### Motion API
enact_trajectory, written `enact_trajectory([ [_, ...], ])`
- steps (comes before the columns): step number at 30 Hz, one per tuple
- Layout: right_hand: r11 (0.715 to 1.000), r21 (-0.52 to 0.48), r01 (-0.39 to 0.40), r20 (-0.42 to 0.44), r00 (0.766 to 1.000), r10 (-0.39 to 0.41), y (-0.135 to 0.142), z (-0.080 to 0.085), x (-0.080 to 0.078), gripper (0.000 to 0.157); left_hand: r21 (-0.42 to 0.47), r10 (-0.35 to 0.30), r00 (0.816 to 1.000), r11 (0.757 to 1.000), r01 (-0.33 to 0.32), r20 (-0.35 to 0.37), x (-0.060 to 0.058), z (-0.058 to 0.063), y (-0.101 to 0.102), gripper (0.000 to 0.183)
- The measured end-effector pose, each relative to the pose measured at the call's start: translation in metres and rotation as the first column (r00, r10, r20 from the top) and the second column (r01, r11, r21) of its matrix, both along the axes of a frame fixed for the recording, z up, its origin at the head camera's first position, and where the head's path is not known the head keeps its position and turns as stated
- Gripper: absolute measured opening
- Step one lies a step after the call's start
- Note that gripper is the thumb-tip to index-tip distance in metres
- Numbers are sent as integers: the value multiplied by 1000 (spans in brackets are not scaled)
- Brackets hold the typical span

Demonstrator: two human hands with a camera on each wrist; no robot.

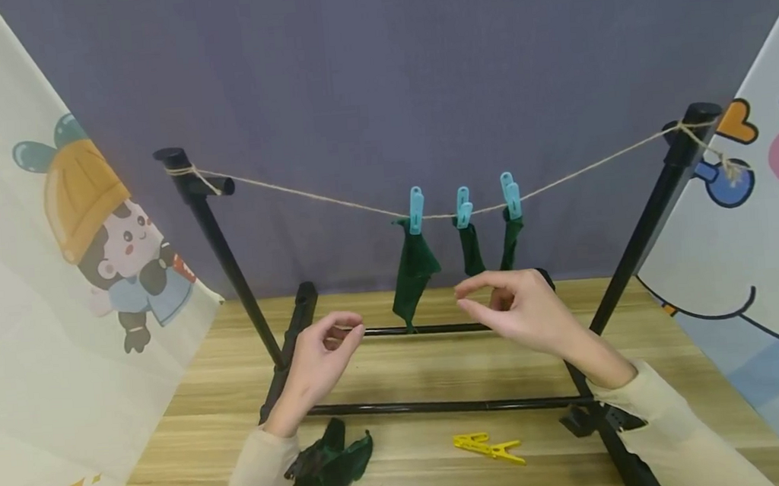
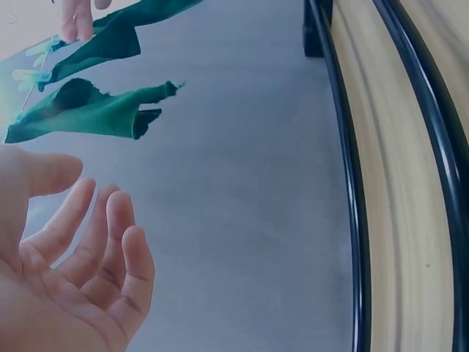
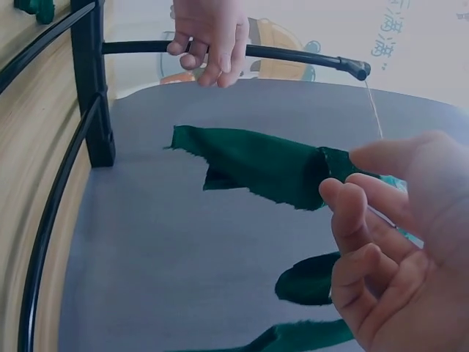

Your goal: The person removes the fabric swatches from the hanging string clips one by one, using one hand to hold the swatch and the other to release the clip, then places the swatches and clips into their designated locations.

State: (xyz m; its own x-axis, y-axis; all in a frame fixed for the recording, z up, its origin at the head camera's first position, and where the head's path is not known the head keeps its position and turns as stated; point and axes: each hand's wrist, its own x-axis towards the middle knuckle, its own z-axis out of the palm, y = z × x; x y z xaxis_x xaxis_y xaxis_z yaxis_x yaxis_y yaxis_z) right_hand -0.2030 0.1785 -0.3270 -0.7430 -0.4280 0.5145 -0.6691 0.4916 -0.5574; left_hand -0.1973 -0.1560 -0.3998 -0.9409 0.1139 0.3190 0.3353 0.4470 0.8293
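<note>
Green cloths [image 1: 415, 268] on a sagging string [image 1: 317, 197]
Head view: I see three hanging limp under blue clips [image 1: 417, 214]. Left wrist: left grip [image 2: 69, 286] apart, cloth folded beyond. Right wrist: cloth edges look frayed, right grip [image 3: 414, 271] slightly apart.

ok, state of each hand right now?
Left hand: open, fingers loosely bent, holding nothing.
Right hand: open, gap between thumb and forefinger, holding nothing.
</note>
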Motion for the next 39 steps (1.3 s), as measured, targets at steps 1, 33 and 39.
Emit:
enact_trajectory([
  [1, 1000, -7, 1, -7, 1000, -1, -1, 1, 0, 18, 7, 3, 1000, 1000, -3, -1, -1, 1, 1, 20],
  [33, 978, -208, 33, -203, 976, -77, -36, 53, -10, 16, 71, -65, 996, 995, 69, -67, -13, 38, 31, 20],
  [39, 982, -187, 37, -292, 952, -92, -43, 70, -13, 16, 79, -86, 994, 993, 92, -72, -16, 44, 37, 22],
])
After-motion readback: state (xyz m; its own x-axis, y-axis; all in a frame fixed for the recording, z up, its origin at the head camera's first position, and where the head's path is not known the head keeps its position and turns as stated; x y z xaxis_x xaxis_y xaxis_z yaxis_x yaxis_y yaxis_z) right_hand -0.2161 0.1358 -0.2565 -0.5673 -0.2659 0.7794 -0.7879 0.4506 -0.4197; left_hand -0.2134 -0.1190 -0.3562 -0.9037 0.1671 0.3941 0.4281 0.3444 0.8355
